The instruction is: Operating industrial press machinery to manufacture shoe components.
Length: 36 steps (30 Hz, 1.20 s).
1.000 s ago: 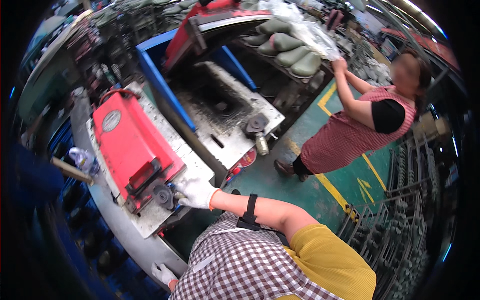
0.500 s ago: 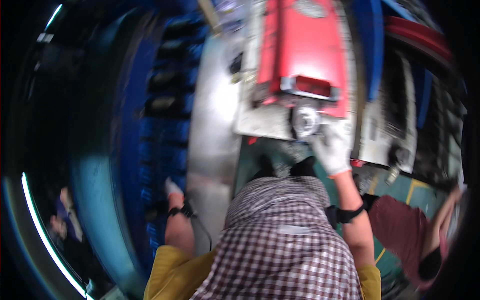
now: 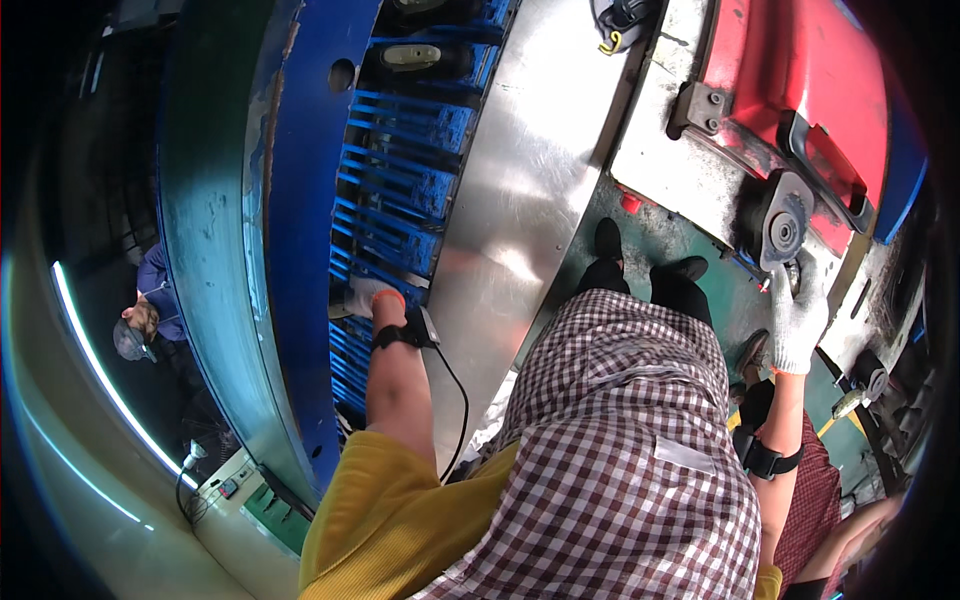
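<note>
My left hand (image 3: 366, 295), in a white glove with an orange cuff, reaches over the blue slatted rack (image 3: 395, 185). Its fingers are in shadow among the slats beside a small tan piece (image 3: 338, 306), and their grip is hidden. My right hand (image 3: 801, 318), gloved likewise, is at the near end of the red-covered machine (image 3: 760, 75). Thumb and fingers close around a small shiny part, too obscured to name, just below a dark grey rounded piece with a ringed disc (image 3: 785, 230).
A bare metal strip (image 3: 500, 230) runs between rack and machine. Beyond the rack stand a blue beam (image 3: 305, 200) and a person (image 3: 150, 310). Another person's arm (image 3: 850, 540) is at lower right. A dark pouch-like item (image 3: 625, 20) lies at the top.
The view has turned, so the machine now sits farther right and the rack shows more clearly. My left hand has moved farther in among the slats; my right hand stays by the rounded piece.
</note>
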Tool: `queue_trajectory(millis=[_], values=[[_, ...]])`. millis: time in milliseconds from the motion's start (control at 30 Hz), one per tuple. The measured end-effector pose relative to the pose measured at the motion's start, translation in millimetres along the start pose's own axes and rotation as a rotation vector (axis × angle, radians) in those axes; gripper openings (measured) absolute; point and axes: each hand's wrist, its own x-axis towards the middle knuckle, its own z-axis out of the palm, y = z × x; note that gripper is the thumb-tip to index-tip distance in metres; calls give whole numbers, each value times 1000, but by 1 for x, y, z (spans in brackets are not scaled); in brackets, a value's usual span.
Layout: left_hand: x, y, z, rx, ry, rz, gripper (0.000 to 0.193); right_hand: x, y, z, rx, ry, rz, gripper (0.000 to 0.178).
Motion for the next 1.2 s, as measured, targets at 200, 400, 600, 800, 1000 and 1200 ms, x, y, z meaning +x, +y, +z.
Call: queue_trajectory(millis=[200, 400, 600, 800, 1000, 1200], values=[[9, -24, -33, 416, 362, 115, 52, -7, 1, -1, -35, 14, -29, 40], [208, -47, -58, -214, -1376, -486, 34, 2, -6, -4, -72, 4, -57, 35], [197, -56, -85, -221, -1296, -413, 24, 5, -19, 0, -114, 7, -175, 35], [38, -47, -77, -709, -440, -414, 38, 1, -19, -12, -123, 79, -226, 37], [-124, -15, -64, -740, -1142, -461, 50, 6, -14, -19, -51, 61, -289, 37], [-278, 28, -18, -512, -1803, -351, 82, -3, -12, -46, 176, -158, -173, 61]])
